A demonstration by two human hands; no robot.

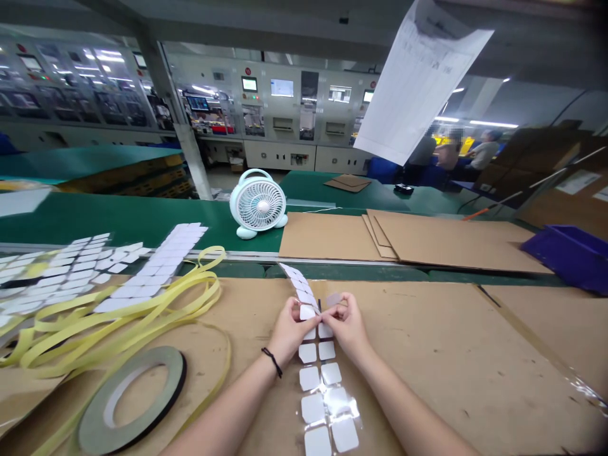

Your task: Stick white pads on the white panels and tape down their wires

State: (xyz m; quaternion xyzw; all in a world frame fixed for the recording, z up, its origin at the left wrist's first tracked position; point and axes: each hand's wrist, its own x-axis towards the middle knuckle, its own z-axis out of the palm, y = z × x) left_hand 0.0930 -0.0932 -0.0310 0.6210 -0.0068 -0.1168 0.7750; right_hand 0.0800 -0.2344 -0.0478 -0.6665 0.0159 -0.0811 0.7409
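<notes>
A clear strip [310, 378] bearing paired white pieces is lying on the cardboard sheet [418, 354], running between the forearms, its far end rising beyond the fingers. The left hand [289, 329] is pinching its edge between thumb and fingertips; the right hand [349, 326] is pinching right beside, thumb and forefinger nearly meeting the left thumb. A small pale piece [334, 299] is showing by the right fingers; whether it is hanging free, I cannot tell. The strip is looking thin, very light and floppy, its glossy film probably slippery and easily creased, so a fingertip hold along the bare margins seems best. To the left, a tape roll [133, 400] is lying near loose yellow ribbon [178, 288].
</notes>
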